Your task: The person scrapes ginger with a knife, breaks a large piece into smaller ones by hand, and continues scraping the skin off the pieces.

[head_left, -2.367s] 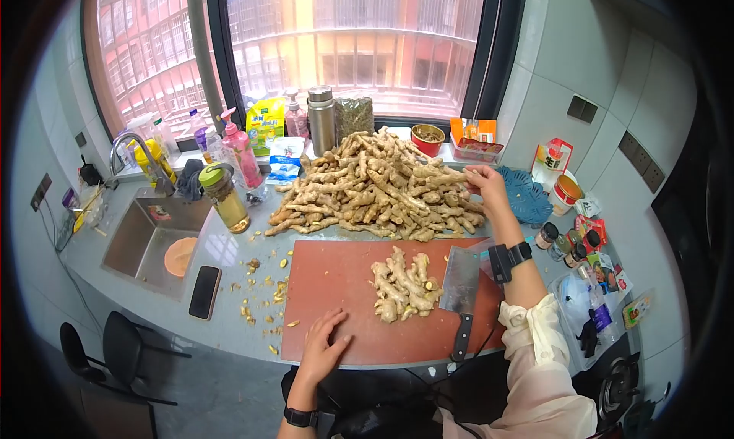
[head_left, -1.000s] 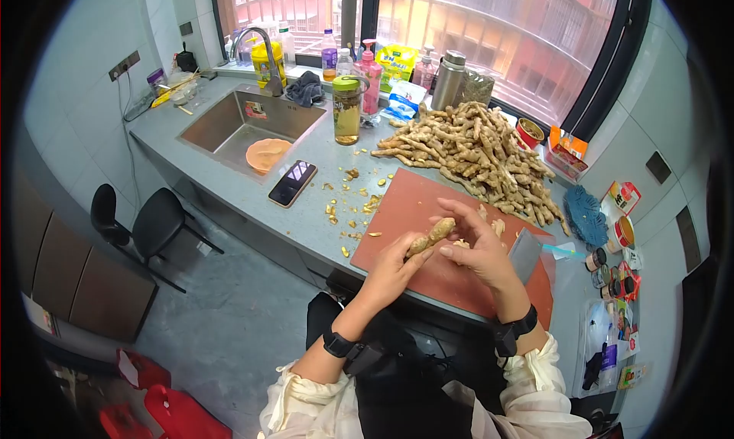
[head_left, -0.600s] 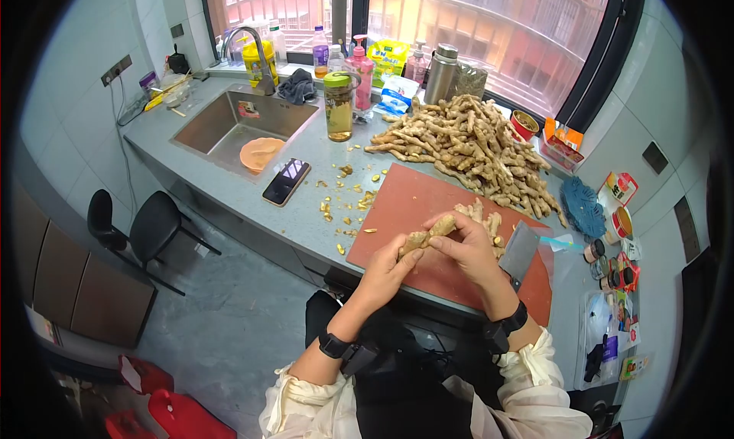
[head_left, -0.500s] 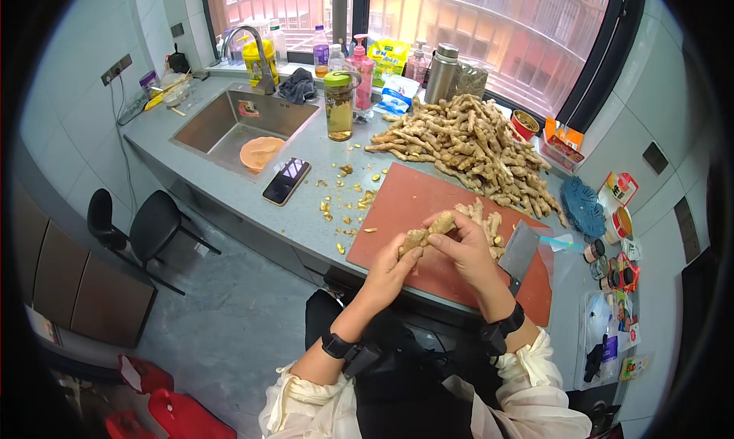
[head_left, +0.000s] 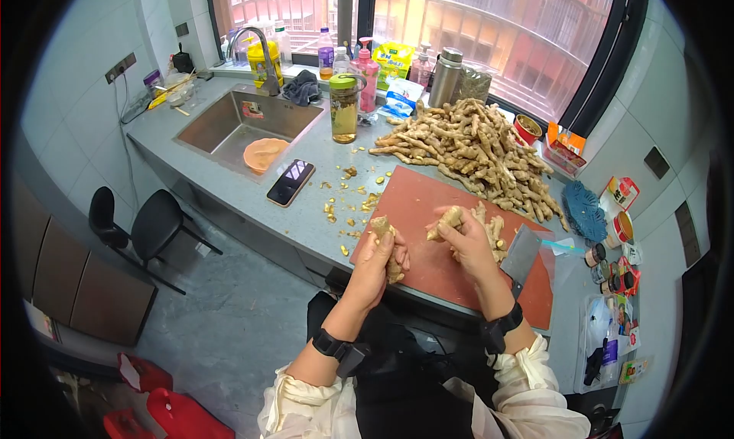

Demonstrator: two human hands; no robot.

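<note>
My left hand is closed around a knobby piece of ginger, whose ends stick out above and below the fingers. To its right, my right hand pinches a smaller ginger piece. Both hands are over the reddish-brown cutting board, apart from each other. Several ginger pieces lie on the board just beyond the right hand. A cleaver with a broad blade rests on the board's right side. Behind the board rises a big heap of ginger roots.
Ginger scraps litter the counter left of the board. A phone, a green-lidded bottle and a sink holding an orange bowl are farther left. A blue dish and small jars stand at right.
The ginger held between both hands has come apart into two pieces. My left hand has moved left and down, my right hand slightly right, each keeping one piece.
</note>
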